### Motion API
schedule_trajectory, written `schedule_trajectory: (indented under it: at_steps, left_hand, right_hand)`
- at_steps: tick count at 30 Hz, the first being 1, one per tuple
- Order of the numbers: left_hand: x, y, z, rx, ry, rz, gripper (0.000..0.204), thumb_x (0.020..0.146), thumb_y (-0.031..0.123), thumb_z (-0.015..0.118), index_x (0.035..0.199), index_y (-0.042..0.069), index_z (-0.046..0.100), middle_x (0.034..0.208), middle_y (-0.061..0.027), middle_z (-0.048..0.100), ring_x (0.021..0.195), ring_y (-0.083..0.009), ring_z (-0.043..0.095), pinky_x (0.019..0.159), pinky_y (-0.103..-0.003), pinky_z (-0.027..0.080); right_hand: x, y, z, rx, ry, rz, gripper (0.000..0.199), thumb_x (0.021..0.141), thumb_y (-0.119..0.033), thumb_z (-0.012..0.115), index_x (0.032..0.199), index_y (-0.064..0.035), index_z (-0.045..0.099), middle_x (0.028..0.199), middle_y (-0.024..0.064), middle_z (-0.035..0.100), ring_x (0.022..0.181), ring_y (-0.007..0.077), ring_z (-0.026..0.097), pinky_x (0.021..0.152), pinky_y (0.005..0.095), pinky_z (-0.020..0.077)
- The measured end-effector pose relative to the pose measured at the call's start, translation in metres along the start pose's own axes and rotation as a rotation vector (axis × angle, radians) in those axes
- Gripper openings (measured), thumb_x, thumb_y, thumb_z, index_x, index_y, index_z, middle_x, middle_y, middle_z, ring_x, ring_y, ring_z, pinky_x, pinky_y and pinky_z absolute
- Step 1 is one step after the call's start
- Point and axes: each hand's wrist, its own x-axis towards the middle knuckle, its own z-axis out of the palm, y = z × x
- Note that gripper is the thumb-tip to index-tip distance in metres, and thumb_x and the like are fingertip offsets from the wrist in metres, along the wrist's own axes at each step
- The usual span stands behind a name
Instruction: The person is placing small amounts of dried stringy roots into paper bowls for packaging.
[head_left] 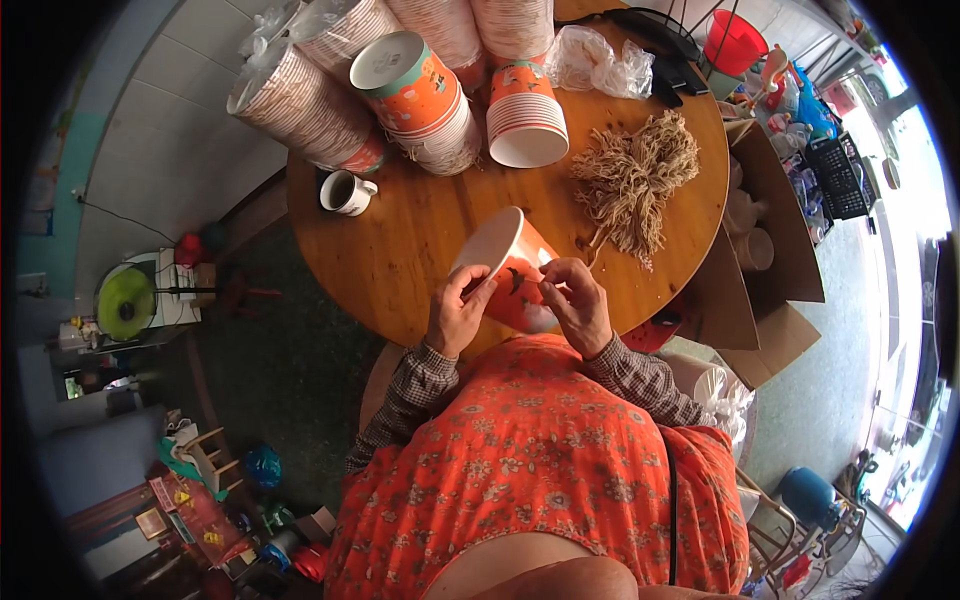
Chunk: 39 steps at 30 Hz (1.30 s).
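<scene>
An orange paper bucket (528, 262) with a white inside lies tilted at the near edge of the table, its mouth turned up and to the left. My left hand (462, 308) is closed on its rim, thumb and fingers pinching the edge. On the bucket's right side my right hand (580, 305) is closed in a pinch. Whatever is between those fingertips is too small to make out. Beyond the right hand sits a loose bundle of tan twine (640, 180), with a few strands trailing toward that hand.
Stacks of paper buckets (435, 130), some bagged in plastic, crowd the far side of the round wooden table (420, 225). A mug of dark liquid (347, 192) stands at the left. Crumpled clear plastic (600, 65) lies at the back. An open cardboard box (785, 240) stands at the right.
</scene>
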Motion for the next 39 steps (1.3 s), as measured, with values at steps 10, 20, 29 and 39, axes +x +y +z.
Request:
schedule_trajectory:
  at_steps: [10,20,29,39]
  left_hand:
    - [-0.009,0.038,-0.018,-0.02,-0.04,0.111,0.02,0.089,0.009,0.058,0.105,-0.003,0.059,0.093,-0.0097,0.063,0.083,-0.0136,0.06,0.072,-0.025,0.048]
    - [-0.01,0.061,-0.017,0.077,-0.12,0.206,0.02,0.085,0.002,0.06,0.105,-0.003,0.059,0.092,-0.0128,0.063,0.08,-0.0193,0.063,0.069,-0.027,0.05]
    - [-0.015,0.064,-0.017,0.168,-0.104,0.305,0.019,0.083,-0.003,0.06,0.103,-0.003,0.06,0.09,-0.0118,0.061,0.077,-0.019,0.063,0.064,-0.027,0.051]
    - [-0.014,0.066,-0.014,0.284,-0.104,0.429,0.022,0.076,-0.004,0.063,0.098,-0.002,0.061,0.085,-0.0137,0.062,0.075,-0.0291,0.062,0.065,-0.034,0.049]
  right_hand:
    - [-0.004,-0.042,0.007,-0.19,-0.284,-0.526,0.017,0.077,0.004,0.062,0.09,-0.0026,0.053,0.097,0.0127,0.059,0.086,0.028,0.058,0.087,0.039,0.045]
    - [-0.007,-0.048,0.014,-0.371,-0.366,-0.716,0.024,0.068,-0.003,0.066,0.089,-0.0041,0.055,0.093,0.0086,0.057,0.09,0.0275,0.056,0.101,0.0475,0.0357]
    - [-0.009,-0.056,0.012,-0.526,-0.387,-0.754,0.026,0.07,-0.002,0.065,0.096,-0.0033,0.059,0.091,0.0082,0.059,0.088,0.0244,0.059,0.103,0.0493,0.0362]
    - [-0.006,-0.055,0.007,-0.796,-0.496,-0.896,0.024,0.069,-0.013,0.056,0.089,-0.0001,0.056,0.088,0.0122,0.054,0.091,0.0273,0.056,0.097,0.0436,0.0419]
